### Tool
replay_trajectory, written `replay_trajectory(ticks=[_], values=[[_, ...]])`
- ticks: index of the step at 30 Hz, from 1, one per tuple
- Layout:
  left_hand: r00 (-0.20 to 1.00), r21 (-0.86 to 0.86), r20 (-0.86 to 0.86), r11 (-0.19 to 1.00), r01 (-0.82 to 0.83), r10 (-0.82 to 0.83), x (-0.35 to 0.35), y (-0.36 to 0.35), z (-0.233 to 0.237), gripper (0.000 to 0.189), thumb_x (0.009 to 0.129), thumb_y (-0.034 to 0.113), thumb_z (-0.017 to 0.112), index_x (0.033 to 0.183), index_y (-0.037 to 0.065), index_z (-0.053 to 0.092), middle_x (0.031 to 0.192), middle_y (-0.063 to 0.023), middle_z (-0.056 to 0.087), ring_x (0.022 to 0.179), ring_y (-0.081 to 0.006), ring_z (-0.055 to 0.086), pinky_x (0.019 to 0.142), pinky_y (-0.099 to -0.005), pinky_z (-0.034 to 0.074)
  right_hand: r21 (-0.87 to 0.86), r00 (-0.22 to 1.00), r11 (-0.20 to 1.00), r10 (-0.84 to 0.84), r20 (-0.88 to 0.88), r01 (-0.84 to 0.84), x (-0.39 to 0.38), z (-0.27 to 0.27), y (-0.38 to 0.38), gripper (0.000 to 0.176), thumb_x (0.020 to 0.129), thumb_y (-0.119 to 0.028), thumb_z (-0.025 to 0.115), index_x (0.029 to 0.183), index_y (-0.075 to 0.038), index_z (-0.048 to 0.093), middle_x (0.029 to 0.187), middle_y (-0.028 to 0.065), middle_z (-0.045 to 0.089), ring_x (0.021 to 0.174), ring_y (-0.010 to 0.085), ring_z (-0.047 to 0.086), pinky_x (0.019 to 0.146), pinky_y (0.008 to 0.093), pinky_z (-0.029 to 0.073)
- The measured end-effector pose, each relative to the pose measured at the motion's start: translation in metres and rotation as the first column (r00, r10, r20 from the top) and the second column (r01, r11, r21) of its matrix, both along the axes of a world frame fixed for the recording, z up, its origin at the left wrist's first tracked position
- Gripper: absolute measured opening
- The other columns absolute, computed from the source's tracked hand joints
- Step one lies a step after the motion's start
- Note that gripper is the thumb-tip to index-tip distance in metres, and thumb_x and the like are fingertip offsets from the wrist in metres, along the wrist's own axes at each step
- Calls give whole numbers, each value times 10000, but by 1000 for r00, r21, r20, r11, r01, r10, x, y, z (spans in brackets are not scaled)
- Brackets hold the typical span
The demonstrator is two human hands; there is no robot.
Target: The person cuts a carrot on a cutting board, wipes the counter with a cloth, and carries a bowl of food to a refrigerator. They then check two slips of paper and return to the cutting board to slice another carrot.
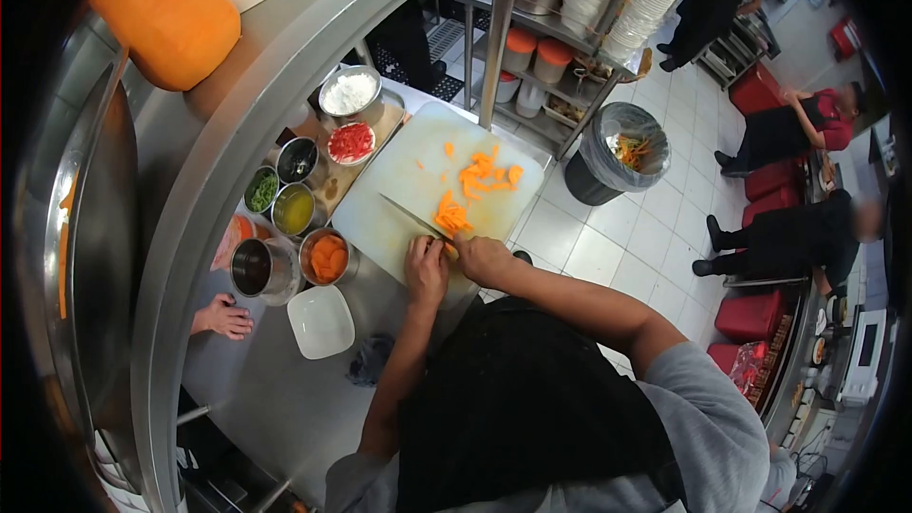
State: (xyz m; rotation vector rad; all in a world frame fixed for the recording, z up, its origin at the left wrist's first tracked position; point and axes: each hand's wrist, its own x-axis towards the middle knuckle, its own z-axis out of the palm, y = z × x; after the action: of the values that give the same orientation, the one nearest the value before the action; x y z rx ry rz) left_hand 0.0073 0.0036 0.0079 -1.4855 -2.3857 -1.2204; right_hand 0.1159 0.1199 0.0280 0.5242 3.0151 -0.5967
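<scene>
My right hand (484, 258) has its grip wrapped round the long steel knife (410, 216) over the white plastic cutting board (399, 161). My left hand (427, 271) pins the orange carrot piece (450, 249), fingers curled back from the blade.

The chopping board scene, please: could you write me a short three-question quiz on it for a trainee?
1. Multiple choice: what colour are the cut pieces on the chopping board? A) orange B) green C) white
2. True or false: the bin on the floor past the board's far end is empty.
3. Fill in: the right hand appears to grip a ___, while the left hand sits close beside it at the board's near edge.

Key: 1 A. 2 False, scraps lie inside it. 3 knife.
</scene>
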Motion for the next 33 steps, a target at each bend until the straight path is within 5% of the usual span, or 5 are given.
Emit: replay_trajectory(ticks=[11, 24, 26, 33], values=[[999, 62, 39, 998, 1, -3, 0, -1, -8, 154, 778, -23, 642, 923, 26, 655, 919, -132, 554, 906, -351, 560, 783, -458, 471, -148, 999, 988, -53, 8, 54, 1, 14, 12, 320, 883, -200, 555, 1102, 33, 539, 758, 271, 668, 716, 451, 676, 654, 538, 541], [1000, 0, 2, 1000, 24, -24, -1, -4, -2, 157, 773, -4, 656, 926, 25, 647, 927, -128, 551, 917, -348, 553, 791, -463, 460, -78, 999, 997, -24, 35, 26, 1, 9, 0, 321, 903, -227, 593, 1078, 31, 517, 769, 262, 670, 705, 423, 682, 633, 511, 549], [1000, -4, 4, 1000, 24, -24, -1, -4, -2, 161, 770, -5, 657, 928, 26, 647, 930, -127, 551, 918, -347, 553, 792, -465, 460, 29, 997, 1000, 2, -77, 1, 5, -9, -4, 319, 966, -264, 511, 1093, 28, 540, 783, 233, 683, 695, 392, 696, 607, 488, 559], [1000, -24, 17, 1000, 16, -15, -2, -3, -5, 155, 786, 2, 643, 939, 23, 643, 941, -133, 553, 929, -354, 552, 800, -467, 462, -58, 999, 998, -37, 17, 38, -8, -2, 10, 298, 969, -268, 523, 1037, 22, 533, 754, 227, 678, 688, 399, 694, 588, 498, 548]])
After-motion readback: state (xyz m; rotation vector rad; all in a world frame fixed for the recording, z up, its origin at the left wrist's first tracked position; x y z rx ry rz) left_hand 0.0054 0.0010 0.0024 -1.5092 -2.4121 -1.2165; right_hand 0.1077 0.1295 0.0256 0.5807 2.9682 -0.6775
